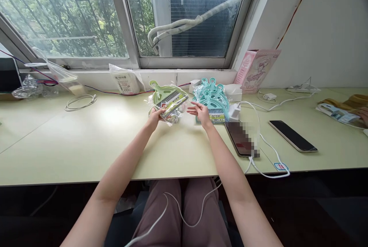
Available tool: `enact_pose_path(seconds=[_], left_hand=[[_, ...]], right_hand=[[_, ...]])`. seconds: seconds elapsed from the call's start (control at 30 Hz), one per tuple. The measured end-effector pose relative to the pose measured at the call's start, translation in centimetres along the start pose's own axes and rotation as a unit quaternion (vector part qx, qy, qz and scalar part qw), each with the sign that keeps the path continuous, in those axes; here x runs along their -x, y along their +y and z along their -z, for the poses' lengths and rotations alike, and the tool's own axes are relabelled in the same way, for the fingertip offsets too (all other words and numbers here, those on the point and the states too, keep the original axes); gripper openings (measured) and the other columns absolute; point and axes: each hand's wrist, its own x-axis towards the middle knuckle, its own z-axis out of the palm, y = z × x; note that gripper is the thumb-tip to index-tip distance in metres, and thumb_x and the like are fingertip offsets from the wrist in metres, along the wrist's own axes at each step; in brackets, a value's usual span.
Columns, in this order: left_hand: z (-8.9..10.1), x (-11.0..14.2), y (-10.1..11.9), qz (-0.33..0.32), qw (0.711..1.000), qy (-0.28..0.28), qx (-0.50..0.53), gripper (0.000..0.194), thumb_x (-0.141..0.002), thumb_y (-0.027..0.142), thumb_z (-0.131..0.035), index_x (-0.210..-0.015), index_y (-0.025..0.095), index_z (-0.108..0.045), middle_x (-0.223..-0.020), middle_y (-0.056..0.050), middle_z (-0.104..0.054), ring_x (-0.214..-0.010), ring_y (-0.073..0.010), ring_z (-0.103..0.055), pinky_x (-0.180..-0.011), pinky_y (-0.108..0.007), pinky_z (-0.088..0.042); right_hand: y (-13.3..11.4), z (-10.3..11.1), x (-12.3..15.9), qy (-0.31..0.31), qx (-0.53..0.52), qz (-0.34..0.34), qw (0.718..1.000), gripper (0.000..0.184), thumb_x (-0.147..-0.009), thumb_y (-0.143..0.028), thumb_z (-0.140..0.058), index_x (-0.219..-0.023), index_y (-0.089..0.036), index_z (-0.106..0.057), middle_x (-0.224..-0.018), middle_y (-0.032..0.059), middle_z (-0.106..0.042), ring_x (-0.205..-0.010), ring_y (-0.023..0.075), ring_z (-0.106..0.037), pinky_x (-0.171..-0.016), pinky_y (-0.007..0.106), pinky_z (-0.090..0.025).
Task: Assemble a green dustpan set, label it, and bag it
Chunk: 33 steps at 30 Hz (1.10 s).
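Observation:
My left hand [156,118] is closed on the near left edge of a green dustpan and brush set [163,97] in clear plastic wrap. Its handle points up toward the window, and a grey-bristled brush with a printed label lies across the pan. More wrapped plastic shows beneath it. To the right, my right hand [201,113] has its fingers apart and pointing left, with nothing seen in them. Just behind that hand, several teal dustpan sets [214,103] in clear wrap are bunched together, their looped handles upward. I cannot tell whether the fingers touch the wrap.
A phone [240,139] on a white charging cable lies right of the teal sets, with another phone [293,136] beyond. A pink box [255,71] and a white paper packet [125,80] stand along the window wall. Another person's hand [363,115] shows at the right edge.

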Motion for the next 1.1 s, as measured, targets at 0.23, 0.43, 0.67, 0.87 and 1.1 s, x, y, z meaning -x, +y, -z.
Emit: enact_pose_path(seconds=[0.23,0.43,0.67,0.87,1.1], left_hand=[[3.7,-0.9,1.2,0.066,0.996,-0.054,0.013,0.028,-0.066,0.011,-0.071,-0.093,0.011,-0.064,-0.074,-0.004,-0.067,-0.053,-0.0103,-0.059,-0.045,-0.021,-0.051],[4.1,-0.7,0.8,0.130,0.985,-0.113,-0.031,0.030,-0.069,0.010,-0.071,-0.098,0.008,-0.061,-0.072,-0.005,-0.067,-0.054,-0.0144,-0.063,-0.040,-0.022,-0.046],[3.2,0.0,1.2,0.129,0.972,-0.186,-0.059,0.033,-0.070,0.022,-0.076,-0.098,0.011,-0.062,-0.080,-0.009,-0.071,-0.057,-0.0200,-0.069,-0.042,-0.024,-0.048],[1.8,0.8,1.7,0.119,0.969,-0.199,-0.087,0.044,-0.071,0.028,-0.078,-0.106,0.013,-0.056,-0.087,-0.011,-0.074,-0.055,-0.0200,-0.069,-0.041,-0.024,-0.048],[0.4,1.2,1.3,0.074,0.959,-0.240,-0.129,0.039,-0.078,0.039,-0.073,-0.099,0.013,-0.052,-0.084,-0.014,-0.074,-0.052,-0.0171,-0.067,-0.035,-0.020,-0.033]], right_hand=[[0.2,0.6,0.1,0.002,0.293,0.279,0.915,0.053,-0.075,-0.001,-0.062,-0.115,-0.034,-0.070,-0.144,-0.0002,-0.052,-0.141,0.0244,-0.039,-0.119,0.048,-0.032],[0.2,0.5,-0.3,0.005,0.263,0.276,0.925,0.003,-0.080,-0.030,-0.075,-0.078,-0.029,-0.077,-0.121,0.0052,-0.064,-0.124,0.0289,-0.051,-0.110,0.050,-0.039],[-0.7,-0.1,0.2,0.010,0.088,0.238,0.967,0.025,-0.073,-0.053,-0.079,-0.074,-0.028,-0.077,-0.114,0.0067,-0.064,-0.115,0.0276,-0.058,-0.096,0.045,-0.050],[-2.3,-1.1,1.3,0.039,0.041,0.274,0.960,0.018,-0.075,-0.047,-0.079,-0.075,-0.028,-0.078,-0.115,0.0062,-0.065,-0.114,0.0267,-0.059,-0.096,0.044,-0.052],[-1.5,-0.3,0.4,0.109,0.018,0.242,0.964,0.023,-0.072,-0.048,-0.079,-0.074,-0.024,-0.078,-0.112,0.0087,-0.065,-0.109,0.0262,-0.062,-0.087,0.040,-0.056]])
